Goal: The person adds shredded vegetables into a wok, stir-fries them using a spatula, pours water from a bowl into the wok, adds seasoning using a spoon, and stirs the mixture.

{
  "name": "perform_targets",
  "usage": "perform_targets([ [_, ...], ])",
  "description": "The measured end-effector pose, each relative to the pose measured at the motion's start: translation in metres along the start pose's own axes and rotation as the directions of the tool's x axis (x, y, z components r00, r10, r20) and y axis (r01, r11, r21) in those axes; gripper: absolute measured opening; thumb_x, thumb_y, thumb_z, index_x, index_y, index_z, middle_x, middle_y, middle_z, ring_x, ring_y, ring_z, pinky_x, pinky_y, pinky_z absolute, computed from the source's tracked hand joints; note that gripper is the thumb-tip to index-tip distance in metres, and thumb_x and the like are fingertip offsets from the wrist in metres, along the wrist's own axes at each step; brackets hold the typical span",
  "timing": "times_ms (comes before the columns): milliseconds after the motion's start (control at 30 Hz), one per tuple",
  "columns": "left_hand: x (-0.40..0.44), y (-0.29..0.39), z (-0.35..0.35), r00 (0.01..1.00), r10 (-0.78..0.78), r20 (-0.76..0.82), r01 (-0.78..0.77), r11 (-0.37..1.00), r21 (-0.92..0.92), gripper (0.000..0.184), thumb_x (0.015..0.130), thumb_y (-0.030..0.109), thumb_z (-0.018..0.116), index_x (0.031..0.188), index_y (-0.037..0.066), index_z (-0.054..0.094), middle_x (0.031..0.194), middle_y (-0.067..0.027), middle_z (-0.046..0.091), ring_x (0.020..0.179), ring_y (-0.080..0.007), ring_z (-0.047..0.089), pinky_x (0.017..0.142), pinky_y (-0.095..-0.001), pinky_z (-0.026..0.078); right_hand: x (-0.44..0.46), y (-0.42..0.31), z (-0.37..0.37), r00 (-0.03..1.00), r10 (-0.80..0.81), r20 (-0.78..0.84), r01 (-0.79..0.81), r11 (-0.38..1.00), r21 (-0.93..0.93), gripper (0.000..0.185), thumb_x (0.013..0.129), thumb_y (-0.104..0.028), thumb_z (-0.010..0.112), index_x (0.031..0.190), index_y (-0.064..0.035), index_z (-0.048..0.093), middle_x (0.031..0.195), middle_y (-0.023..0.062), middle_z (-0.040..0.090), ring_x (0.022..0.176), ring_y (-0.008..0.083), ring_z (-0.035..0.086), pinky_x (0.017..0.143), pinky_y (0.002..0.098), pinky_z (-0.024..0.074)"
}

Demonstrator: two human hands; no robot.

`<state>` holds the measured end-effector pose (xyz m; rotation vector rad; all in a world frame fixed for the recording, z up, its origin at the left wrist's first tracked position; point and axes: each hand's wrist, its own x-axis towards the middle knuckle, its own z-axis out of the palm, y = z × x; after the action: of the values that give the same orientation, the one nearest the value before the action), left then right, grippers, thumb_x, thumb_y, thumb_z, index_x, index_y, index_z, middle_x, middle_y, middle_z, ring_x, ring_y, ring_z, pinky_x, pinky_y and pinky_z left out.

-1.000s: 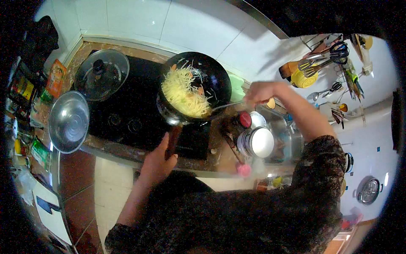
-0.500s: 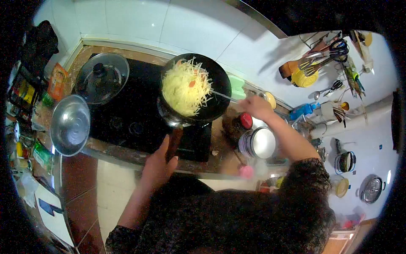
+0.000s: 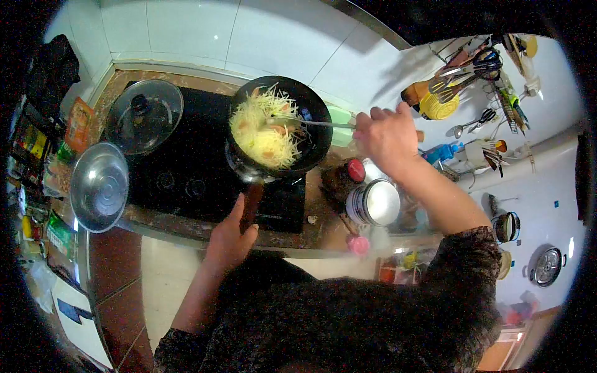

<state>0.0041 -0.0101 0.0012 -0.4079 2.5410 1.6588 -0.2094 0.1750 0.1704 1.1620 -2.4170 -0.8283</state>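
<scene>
A black wok (image 3: 318, 112) stands on the right part of the dark cooktop. Pale shredded strips, which look like potato, with a few orange pieces (image 3: 264, 140) are heaped in its left half. My left hand (image 3: 231, 239) is closed around the wok's brown wooden handle (image 3: 252, 205), at the side nearest my body. In my right hand (image 3: 390, 138), fingers wrapped round its grip, is a metal spatula (image 3: 320, 124). Its shaft crosses the wok's right rim, and its head lies over the top of the strips.
Left of the wok are a glass lid (image 3: 144, 118) and a metal bowl (image 3: 99, 188) at the counter edge. A white-topped jar (image 3: 380, 202) and a red-lidded jar (image 3: 355, 170) stand to the right. Utensils (image 3: 451, 84) hang on the right wall.
My right hand has risen and turned, and the spatula head now shows over the strips rather than under them. The heap is lower and more spread. My left hand keeps its hold.
</scene>
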Motion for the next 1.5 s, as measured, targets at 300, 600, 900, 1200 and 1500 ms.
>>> perform_targets([
  [300, -0.001, 0.005, -0.002, 1.000, -0.002, 0.000, 0.002, 0.999, 0.038, 0.070, 0.080, 0.023, 0.055, 0.138, 0.005, 0.021, 0.112, -0.0275, 0.053, 0.100, -0.0411, 0.053, 0.086, -0.0427, 0.042, 0.057, 0.015, -0.002, 0.840, -0.147, 0.522, 0.197, 0.980, -0.041, 0.025, 0.074, -0.032, 0.057, 0.071, -0.0078, 0.065, 0.066, 0.0103, 0.063, 0.066, 0.0271, 0.061, 0.065, 0.0394, 0.0452],
  [600, 0.000, 0.003, -0.003, 1.000, 0.001, 0.000, -0.001, 0.999, 0.039, 0.070, 0.080, 0.023, 0.056, 0.138, 0.004, 0.022, 0.109, -0.0254, 0.055, 0.098, -0.0391, 0.055, 0.084, -0.0401, 0.043, 0.024, -0.046, 0.123, 0.677, -0.120, 0.726, -0.551, 0.572, 0.608, 0.048, 0.086, -0.045, 0.047, 0.074, -0.0026, 0.065, 0.062, 0.0101, 0.061, 0.049, 0.0249, 0.056, 0.059, 0.0374, 0.0476],
  [900, 0.000, 0.006, 0.001, 0.994, -0.104, 0.023, 0.103, 0.994, 0.025, 0.069, 0.080, 0.022, 0.057, 0.138, 0.006, 0.023, 0.109, -0.0253, 0.055, 0.097, -0.0388, 0.055, 0.084, -0.0403, 0.043, -0.019, -0.021, 0.108, 0.810, 0.168, 0.561, -0.508, 0.678, 0.531, 0.054, 0.086, -0.055, 0.040, 0.092, -0.0084, 0.066, 0.091, 0.0182, 0.064, 0.084, 0.0359, 0.062, 0.074, 0.0458, 0.0476],
  [1200, 0.000, 0.000, 0.003, 0.999, 0.020, -0.044, -0.018, 0.999, 0.048, 0.069, 0.080, 0.022, 0.057, 0.138, 0.006, 0.023, 0.112, -0.0259, 0.054, 0.102, -0.0391, 0.053, 0.087, -0.0404, 0.042, -0.017, -0.004, 0.063, 0.926, 0.200, 0.320, -0.305, 0.896, 0.324, 0.041, 0.085, -0.044, 0.049, 0.082, -0.0069, 0.064, 0.076, 0.0148, 0.064, 0.070, 0.0316, 0.062, 0.069, 0.0462, 0.0435],
  [1500, -0.001, 0.002, 0.001, 0.998, 0.044, -0.045, -0.042, 0.998, 0.041, 0.068, 0.081, 0.021, 0.055, 0.137, 0.002, 0.023, 0.113, -0.0274, 0.052, 0.102, -0.0399, 0.053, 0.087, -0.0412, 0.042, -0.004, 0.002, 0.033, 0.985, 0.091, -0.143, -0.078, 0.992, 0.094, 0.017, 0.074, -0.030, 0.060, 0.078, -0.0133, 0.058, 0.069, 0.0045, 0.057, 0.070, 0.0211, 0.058, 0.067, 0.0380, 0.0344],
])
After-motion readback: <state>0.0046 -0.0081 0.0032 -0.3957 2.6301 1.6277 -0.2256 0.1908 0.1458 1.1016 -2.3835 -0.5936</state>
